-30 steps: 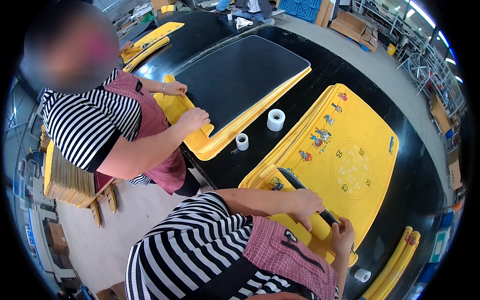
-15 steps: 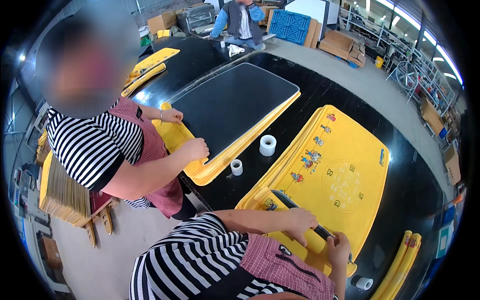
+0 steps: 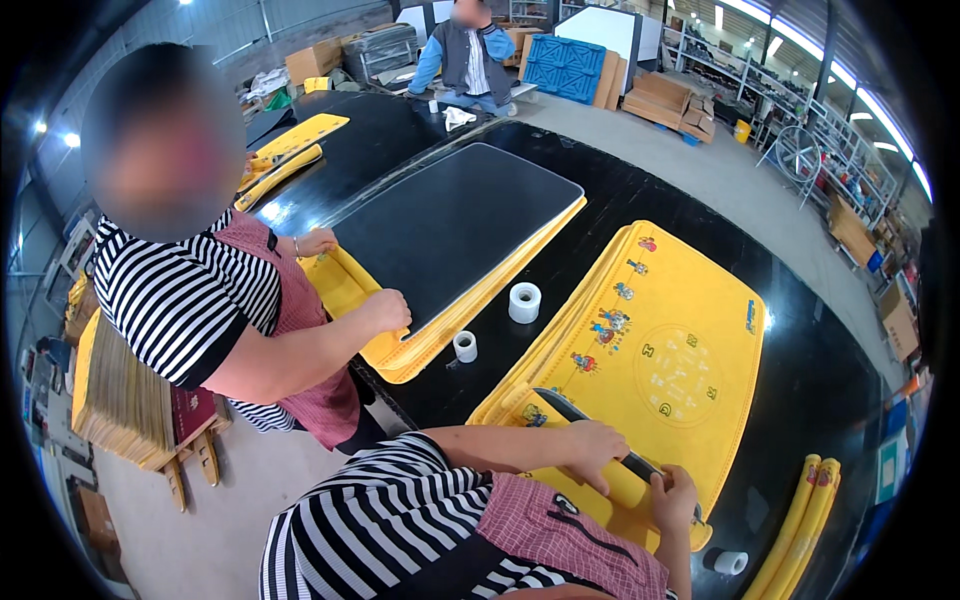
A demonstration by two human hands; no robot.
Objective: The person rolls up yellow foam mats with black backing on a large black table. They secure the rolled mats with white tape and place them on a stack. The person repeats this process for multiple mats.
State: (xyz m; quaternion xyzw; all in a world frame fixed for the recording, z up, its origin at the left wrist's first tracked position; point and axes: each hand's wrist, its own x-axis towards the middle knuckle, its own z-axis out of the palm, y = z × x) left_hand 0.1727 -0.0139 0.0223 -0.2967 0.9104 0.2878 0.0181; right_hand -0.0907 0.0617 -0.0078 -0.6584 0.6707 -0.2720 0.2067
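A stack of yellow mats (image 3: 690, 300) printed with small cartoon figures lies on the black table in front of me. The near edge of the top mat is folded up into a roll, and a strip of its dark underside shows along the fold. My left hand (image 3: 597, 452) is closed on the middle of this rolled edge. Closer to the right end, my right hand (image 3: 674, 497) pinches the same edge, thumb and fingers together. Part of the roll is hidden behind my hands and forearms.
White tape rolls (image 3: 524, 303) stand between the stacks, and another tape roll (image 3: 731, 563) lies at the near right beside rolled yellow mats (image 3: 797, 530). At the left, a co-worker (image 3: 190, 300) handles a dark-faced mat (image 3: 470, 220). Another person (image 3: 465, 60) is across the table.
The whole view has shifted slightly. My hands keep their grip on the rolled edge with hardly any movement. The co-worker's hands have moved a little along their mat's folded edge.
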